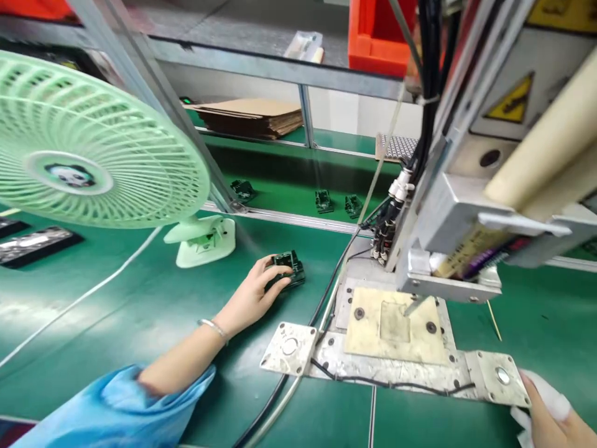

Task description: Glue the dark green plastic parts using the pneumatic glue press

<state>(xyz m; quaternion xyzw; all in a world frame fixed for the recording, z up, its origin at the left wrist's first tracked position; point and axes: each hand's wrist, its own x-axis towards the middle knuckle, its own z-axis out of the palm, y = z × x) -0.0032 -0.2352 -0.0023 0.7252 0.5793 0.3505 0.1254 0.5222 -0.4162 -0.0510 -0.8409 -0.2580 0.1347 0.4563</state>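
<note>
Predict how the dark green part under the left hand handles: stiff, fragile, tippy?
Likely stiff: the dark green part shows straight, angular edges beneath the left hand. Possibly fragile on top, given its uneven, blocky upper side. Sitting low on the green table, it would probably slide rather than roll or tip.

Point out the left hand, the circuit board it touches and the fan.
Left hand [261, 287], head view: back of hand.
Circuit board [297, 272], head view: uncovered right side.
Fan [69, 173], head view: central hub.
</note>
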